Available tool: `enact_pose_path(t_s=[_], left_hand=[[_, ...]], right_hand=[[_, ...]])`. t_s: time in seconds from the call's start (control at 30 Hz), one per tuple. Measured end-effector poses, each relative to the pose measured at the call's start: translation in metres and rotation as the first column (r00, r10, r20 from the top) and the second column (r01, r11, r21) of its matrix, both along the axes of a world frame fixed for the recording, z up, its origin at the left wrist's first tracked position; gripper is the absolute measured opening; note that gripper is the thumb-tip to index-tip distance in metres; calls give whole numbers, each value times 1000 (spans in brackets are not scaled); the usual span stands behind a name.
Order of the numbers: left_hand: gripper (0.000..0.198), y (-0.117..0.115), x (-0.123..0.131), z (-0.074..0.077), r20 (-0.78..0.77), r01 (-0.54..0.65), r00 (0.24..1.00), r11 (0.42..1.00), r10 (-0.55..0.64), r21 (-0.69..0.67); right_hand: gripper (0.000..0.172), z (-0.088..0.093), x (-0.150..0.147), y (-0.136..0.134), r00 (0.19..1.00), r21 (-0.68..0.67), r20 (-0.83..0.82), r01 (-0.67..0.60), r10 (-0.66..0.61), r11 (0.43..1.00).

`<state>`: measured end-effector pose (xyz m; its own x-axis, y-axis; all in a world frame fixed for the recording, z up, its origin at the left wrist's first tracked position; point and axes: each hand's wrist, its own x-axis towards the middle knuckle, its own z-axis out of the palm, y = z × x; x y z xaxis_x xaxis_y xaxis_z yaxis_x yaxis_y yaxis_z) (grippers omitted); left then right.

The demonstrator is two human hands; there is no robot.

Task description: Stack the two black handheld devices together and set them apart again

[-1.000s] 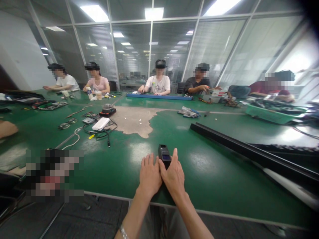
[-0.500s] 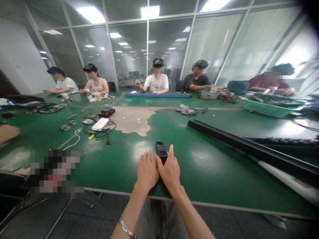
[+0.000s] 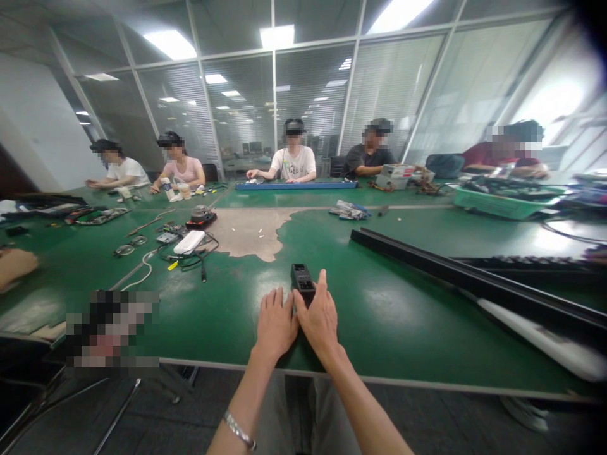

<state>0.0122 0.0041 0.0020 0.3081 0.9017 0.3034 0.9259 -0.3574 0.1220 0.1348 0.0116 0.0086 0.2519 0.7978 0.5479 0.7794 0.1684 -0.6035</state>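
1. since a second ago the black device (image 3: 301, 278) and both hands show a little higher and further left in the view; their pose around it has not changed.
2. the black device lies flat on the green bench (image 3: 393, 316), near its front edge, long axis pointing to 12 o'clock, with a small screen on its top face.
3. the left hand (image 3: 275, 322) lies palm down on the bench at the device's 7 o'clock, fingers straight and slightly spread, with a metal bracelet (image 3: 239, 431) on the wrist.
4. the right hand (image 3: 320, 319) covers the device's near end, forefinger stretched along its right side, thumb against the left hand; whether it truly grips cannot be told.
5. the two hands touch each other along their inner edges.
6. at the device's 2 o'clock a long black rail (image 3: 450, 268) runs slantwise across the bench, with a white tube (image 3: 540, 344) beside its near end.
7. at 10 o'clock a white box (image 3: 188, 242) sits among dark cables.
8. at 12 o'clock, well apart, a long blue strip (image 3: 296, 185) lies before other seated people.
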Motion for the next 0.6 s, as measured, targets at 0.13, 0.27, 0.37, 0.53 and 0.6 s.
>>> enact_pose_path(t_s=[0.13,0.27,0.37,0.53,0.6], left_hand=[[52,-1,0,2,1,1,1000,1000,-1,6],[50,-1,0,2,4,-1,1000,1000,1,3],[49,-1,0,2,12,1,1000,1000,-1,7],[48,0,1,2,16,-6,1000,1000,6,-3],[48,0,1,1,16,-7,1000,1000,7,-7]], right_hand=[[87,7,1,-1,1000,7,-26,2,-1,1000],[87,10,4,-1,999,16,-42,7,-6,1000],[87,11,10,1,999,22,-44,30,-29,999],[90,11,29,8,996,11,-22,90,-90,996],[91,9,38,10,992,-1,-15,129,-129,992]])
